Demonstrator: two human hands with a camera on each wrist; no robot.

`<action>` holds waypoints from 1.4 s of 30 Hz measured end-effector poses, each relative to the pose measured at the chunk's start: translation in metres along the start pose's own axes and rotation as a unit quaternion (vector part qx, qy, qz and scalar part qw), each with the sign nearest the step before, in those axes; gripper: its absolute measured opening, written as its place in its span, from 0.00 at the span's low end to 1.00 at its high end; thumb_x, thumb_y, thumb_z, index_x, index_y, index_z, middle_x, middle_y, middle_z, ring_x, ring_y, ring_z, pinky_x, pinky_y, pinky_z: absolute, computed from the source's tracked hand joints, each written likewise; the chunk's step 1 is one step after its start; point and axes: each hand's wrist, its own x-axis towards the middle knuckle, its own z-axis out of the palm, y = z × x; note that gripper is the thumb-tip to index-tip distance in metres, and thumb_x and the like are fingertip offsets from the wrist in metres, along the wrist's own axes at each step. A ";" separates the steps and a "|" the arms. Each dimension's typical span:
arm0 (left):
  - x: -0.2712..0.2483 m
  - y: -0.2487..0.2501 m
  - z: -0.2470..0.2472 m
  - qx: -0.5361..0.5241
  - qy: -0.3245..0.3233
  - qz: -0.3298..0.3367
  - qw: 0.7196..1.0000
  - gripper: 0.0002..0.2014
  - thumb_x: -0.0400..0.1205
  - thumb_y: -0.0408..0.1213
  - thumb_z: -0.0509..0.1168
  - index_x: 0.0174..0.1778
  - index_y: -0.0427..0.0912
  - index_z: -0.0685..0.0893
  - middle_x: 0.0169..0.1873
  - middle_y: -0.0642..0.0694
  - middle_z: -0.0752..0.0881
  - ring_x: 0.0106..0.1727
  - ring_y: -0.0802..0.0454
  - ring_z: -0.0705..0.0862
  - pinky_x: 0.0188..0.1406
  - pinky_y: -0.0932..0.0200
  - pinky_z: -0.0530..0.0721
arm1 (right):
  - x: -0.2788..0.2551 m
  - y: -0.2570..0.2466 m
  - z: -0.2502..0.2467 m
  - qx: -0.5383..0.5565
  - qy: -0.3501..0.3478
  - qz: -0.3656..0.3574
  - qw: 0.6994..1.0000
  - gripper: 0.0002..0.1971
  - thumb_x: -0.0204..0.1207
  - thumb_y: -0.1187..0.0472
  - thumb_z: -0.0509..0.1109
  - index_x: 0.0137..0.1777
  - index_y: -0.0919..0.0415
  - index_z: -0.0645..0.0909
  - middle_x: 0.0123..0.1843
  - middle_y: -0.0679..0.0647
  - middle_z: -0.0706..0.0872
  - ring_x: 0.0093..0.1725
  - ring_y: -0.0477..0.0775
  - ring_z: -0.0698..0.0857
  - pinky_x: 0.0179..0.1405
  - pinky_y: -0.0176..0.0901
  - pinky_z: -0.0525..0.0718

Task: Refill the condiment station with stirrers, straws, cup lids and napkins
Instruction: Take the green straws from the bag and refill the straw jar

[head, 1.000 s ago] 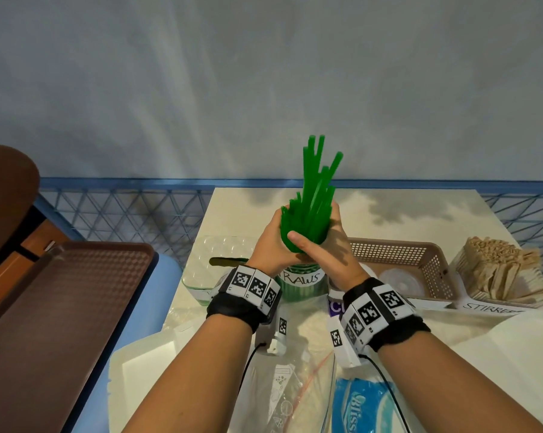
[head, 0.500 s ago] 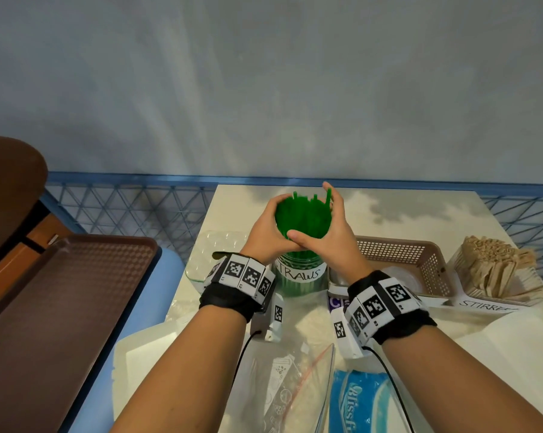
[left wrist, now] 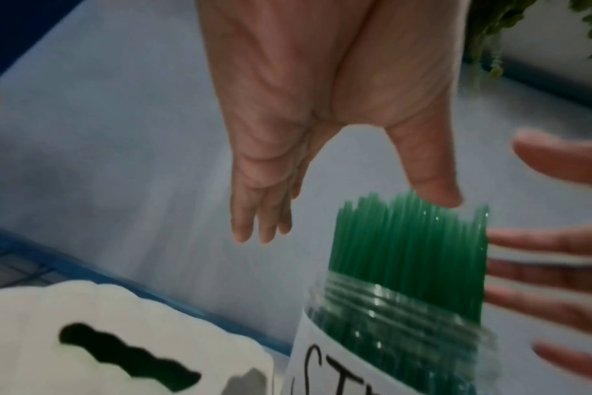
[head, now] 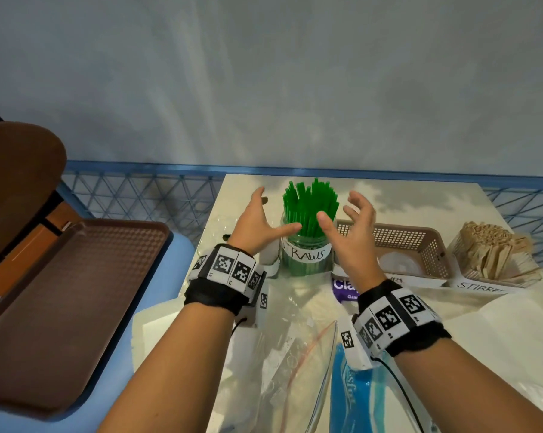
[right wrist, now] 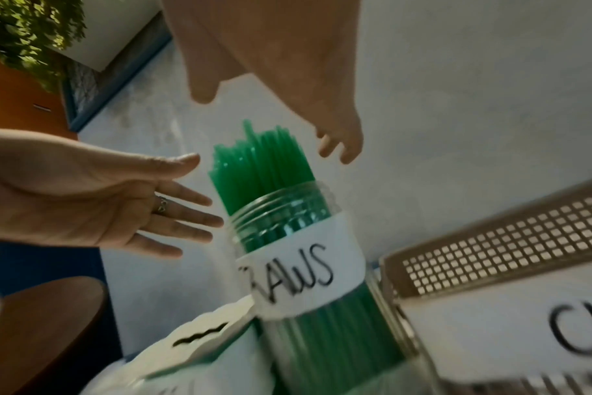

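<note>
Green straws (head: 309, 210) stand upright in a clear jar (head: 306, 260) labelled STRAWS at the middle of the white table. My left hand (head: 262, 218) is just left of the straws and my right hand (head: 354, 225) just right of them. Both have fingers spread, palms facing the bundle, and hold nothing. In the left wrist view the left hand (left wrist: 288, 133) hovers beside the straws (left wrist: 409, 240). In the right wrist view the right hand (right wrist: 288, 66) hangs above the jar (right wrist: 304, 267).
A tan perforated basket (head: 432, 245) with a clear cup lid (head: 398, 264) stands right of the jar, and a holder of wooden stirrers (head: 495, 248) is further right. A zip bag (head: 295, 354) and a blue tissue pack (head: 357, 398) lie near me. A brown tray (head: 60, 301) is on the left.
Both hands gripped the straw bundle above the jar, then pushed it down into it. They have now let go and spread apart to either side.
</note>
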 end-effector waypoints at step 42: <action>-0.136 -0.060 -0.066 -0.167 0.115 -0.055 0.978 0.30 0.74 0.44 0.73 0.70 0.38 0.72 0.54 0.49 0.83 0.56 0.54 0.82 0.58 0.59 0.77 | -0.079 -0.080 -0.008 0.062 -0.097 -0.068 0.991 0.03 0.76 0.59 0.70 0.46 0.49 0.81 0.45 0.48 0.85 0.48 0.46 0.83 0.48 0.37 0.83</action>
